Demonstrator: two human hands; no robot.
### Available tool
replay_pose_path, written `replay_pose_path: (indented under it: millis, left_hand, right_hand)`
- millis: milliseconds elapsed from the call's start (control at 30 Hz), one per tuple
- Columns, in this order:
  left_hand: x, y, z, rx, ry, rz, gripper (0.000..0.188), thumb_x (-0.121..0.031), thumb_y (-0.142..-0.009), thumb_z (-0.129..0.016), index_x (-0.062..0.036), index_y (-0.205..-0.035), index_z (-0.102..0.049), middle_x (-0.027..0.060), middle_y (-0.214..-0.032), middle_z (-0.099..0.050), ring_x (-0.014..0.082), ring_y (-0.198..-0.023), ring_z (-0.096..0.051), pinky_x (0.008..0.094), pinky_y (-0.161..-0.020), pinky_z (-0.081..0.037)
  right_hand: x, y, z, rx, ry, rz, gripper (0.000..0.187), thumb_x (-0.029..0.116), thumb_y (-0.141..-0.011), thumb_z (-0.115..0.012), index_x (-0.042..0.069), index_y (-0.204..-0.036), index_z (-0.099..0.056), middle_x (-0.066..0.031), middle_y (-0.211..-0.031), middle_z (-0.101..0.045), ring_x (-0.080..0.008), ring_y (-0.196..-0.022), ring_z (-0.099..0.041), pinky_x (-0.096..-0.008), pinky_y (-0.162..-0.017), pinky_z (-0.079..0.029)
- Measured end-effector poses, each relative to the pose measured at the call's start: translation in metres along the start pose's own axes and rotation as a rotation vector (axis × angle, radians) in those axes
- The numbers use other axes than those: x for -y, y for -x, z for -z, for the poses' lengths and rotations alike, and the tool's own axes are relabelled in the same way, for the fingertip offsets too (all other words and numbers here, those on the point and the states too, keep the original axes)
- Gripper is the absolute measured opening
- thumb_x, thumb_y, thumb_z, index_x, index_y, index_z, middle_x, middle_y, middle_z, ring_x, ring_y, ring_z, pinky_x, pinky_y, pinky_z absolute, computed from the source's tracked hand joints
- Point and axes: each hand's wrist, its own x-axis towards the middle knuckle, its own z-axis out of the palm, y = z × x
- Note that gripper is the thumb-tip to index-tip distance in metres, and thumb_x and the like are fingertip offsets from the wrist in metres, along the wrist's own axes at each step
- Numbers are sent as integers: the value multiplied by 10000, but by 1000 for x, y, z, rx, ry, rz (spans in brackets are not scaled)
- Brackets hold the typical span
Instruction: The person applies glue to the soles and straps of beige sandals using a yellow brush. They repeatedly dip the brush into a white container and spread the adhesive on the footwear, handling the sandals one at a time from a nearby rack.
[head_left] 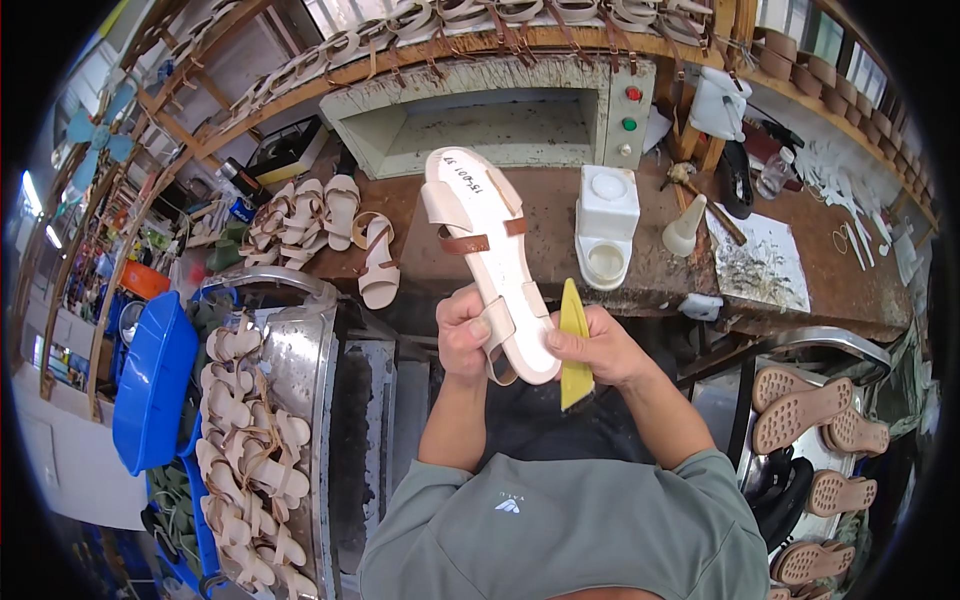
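Head view: left hand (463, 335) grips a black-printed sandal (495, 265)

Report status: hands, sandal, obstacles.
Left hand gripping sandal by its side. Right hand at heel, holding flat yellow tool. Toe pointing away. No blockage seen; white container stands clear.

Head view: left fisheye of pair, looking down at near hands (463, 330), workbench (850, 270) beyond.
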Motion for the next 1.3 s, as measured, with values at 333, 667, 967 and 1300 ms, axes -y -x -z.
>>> replay_pose_path:
  millis: [333, 667, 967, 1300]
  left_hand:
    - [0, 1, 19, -149, -610, 242, 204, -71, -851, -590, 37, -1020, -554, 53, -802, -601, 121, -684, -572, 237, -609, -459]
    - [-63, -137, 101, -598, -205, 245, 128, -101, -898, -509, 8, -926, -569, 67, -690, -597, 122, -590, -570, 255, -546, -476]
    - [-169, -357, 192, -519, -174, 176, 126, -120, -845, -515, -6, -817, -560, 42, -636, -545, 97, -482, -487, 231, -400, -392]
    - [-65, -527, 256, -546, -310, 515, 149, -137, -803, -565, 5, -759, -574, 69, -636, -576, 112, -473, -500, 245, -413, -406]
  right_hand:
    - [18, -72, 21, -194, 218, 87, 240, 257, -879, -627, 21, -833, -619, 7, -688, -590, -63, -628, -540, -222, -550, -435]
    - [128, -188, 29, -2, 455, -21, 266, 247, -879, -629, -3, -965, -665, -4, -678, -600, -56, -621, -538, -213, -560, -426]
    - [185, -195, 56, -292, 494, -63, 261, 243, -903, -593, -11, -920, -651, -23, -689, -609, -86, -684, -555, -244, -635, -445]
    - [226, -181, 54, -550, 551, 36, 232, 212, -910, -579, -9, -914, -646, -5, -657, -591, -65, -595, -521, -217, -546, -406]
